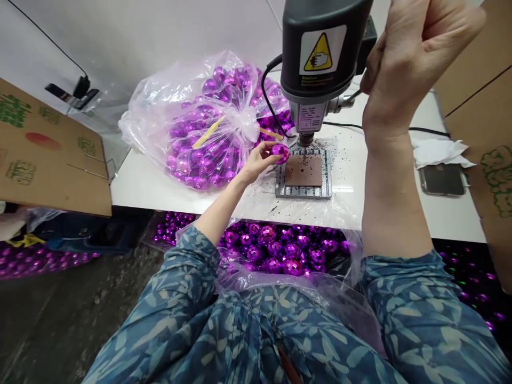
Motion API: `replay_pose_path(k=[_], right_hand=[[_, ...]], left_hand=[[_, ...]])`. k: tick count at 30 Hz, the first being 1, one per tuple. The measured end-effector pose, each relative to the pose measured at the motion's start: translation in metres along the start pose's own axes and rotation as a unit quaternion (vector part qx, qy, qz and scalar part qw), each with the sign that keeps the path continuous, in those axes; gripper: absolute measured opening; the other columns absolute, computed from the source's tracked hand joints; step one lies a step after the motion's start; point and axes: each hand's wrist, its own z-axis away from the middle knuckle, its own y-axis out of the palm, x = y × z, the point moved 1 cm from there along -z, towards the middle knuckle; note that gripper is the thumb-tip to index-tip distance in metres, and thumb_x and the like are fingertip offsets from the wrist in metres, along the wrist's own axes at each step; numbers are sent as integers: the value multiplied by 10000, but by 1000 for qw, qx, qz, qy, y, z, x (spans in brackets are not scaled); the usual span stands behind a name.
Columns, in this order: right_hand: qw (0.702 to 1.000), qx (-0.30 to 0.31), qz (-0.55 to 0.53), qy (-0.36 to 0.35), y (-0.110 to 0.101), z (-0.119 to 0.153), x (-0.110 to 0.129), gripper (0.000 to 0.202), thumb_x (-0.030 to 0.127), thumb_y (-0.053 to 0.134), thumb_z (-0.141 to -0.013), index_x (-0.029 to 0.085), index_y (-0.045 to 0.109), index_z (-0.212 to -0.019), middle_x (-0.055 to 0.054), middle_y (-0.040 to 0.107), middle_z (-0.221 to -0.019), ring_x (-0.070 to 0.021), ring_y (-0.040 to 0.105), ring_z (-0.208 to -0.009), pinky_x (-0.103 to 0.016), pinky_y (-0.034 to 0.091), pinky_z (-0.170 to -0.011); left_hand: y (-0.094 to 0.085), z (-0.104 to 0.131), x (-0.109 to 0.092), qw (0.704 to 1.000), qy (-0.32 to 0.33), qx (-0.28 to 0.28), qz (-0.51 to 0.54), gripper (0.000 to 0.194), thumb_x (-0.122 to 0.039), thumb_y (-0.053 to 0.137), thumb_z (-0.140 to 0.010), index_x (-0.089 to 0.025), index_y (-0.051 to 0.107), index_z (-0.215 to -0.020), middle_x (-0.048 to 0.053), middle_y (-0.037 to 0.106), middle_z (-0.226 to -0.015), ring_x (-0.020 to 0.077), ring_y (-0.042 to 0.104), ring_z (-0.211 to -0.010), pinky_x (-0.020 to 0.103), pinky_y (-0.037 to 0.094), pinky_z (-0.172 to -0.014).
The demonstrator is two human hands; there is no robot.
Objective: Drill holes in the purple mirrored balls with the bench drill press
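Observation:
My left hand (259, 161) pinches a shiny purple mirror ball (280, 154) between thumb and fingers. The ball is just left of the small bench press's chuck (306, 140), above the edge of a slotted metal base (304, 193). A brown square plate (303, 170) with a small hole lies on that base, with dark chips scattered around. My right hand (408, 58) is closed high at the right of the black machine head (325, 53), around the end of its lever; the grip itself is mostly hidden by my fingers.
A tied clear bag (208, 144) of purple balls sits on the white table (192, 198) at left. Below the front edge, an open plastic bag holds more balls (276, 248). A phone (442, 179) and tissue (438, 153) lie right. Cardboard boxes (52, 149) flank both sides.

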Motion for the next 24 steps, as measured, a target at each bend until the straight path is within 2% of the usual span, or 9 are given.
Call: replay_pose_path(k=[3, 7, 12, 16, 18, 21, 24], right_hand=[[1000, 0, -5, 4, 0, 1, 4, 608, 79, 644, -957, 196, 155, -614, 72, 170, -498, 29, 225, -420, -215, 106, -532], [1000, 10, 8, 7, 1, 0, 6, 619, 68, 631, -959, 202, 137, -612, 76, 140, -493, 28, 184, -423, -221, 113, -524], [1000, 18, -11, -17, 1, -1, 0, 606, 58, 605, -969, 225, 151, -605, 74, 162, -469, 4, 199, -404, -259, 101, -496], [1000, 8, -4, -24, 1, 0, -5, 607, 77, 615, -972, 214, 135, -627, 72, 165, -480, 0, 205, -403, -241, 119, -494], [1000, 10, 6, -28, 1, 0, -9, 601, 103, 619, -977, 215, 135, -641, 70, 168, -498, -2, 217, -411, -242, 129, -500], [999, 17, 25, -38, -2, 0, -13, 590, 129, 617, -986, 215, 144, -643, 72, 173, -502, 4, 192, -411, -259, 112, -499], [998, 19, 26, -45, -5, 1, -14, 599, 181, 643, -989, 214, 154, -645, 73, 201, -485, 3, 201, -401, -273, 89, -494]], left_hand=[[17, 12, 0, 997, -43, 39, 52, 486, -429, 827, -913, -226, 636, -1312, 112, 772, -1244, 223, 760, -1091, 383, 643, -930], [37, 11, 10, 997, -44, 24, 64, 475, -440, 880, -886, -227, 645, -1241, 86, 778, -1193, 192, 756, -1040, 340, 630, -908], [47, 2, 16, 999, -24, 12, 24, 542, -462, 928, -844, -190, 660, -1229, 66, 756, -1086, 145, 707, -882, 281, 574, -802], [54, 1, 10, 999, -2, 18, -38, 520, -427, 906, -856, -195, 674, -1260, 63, 750, -1059, 152, 664, -815, 307, 553, -759], [60, 2, 6, 997, 24, 8, -78, 511, -413, 913, -839, -206, 690, -1249, 74, 752, -1114, 171, 667, -850, 337, 567, -794], [71, 4, 3, 990, 71, -19, -120, 523, -403, 944, -796, -215, 712, -1226, 101, 745, -1198, 237, 699, -1021, 411, 592, -932], [82, 6, 6, 988, 93, -38, -119, 528, -385, 941, -802, -227, 701, -1245, 113, 741, -1239, 293, 695, -1187, 488, 574, -1076]])
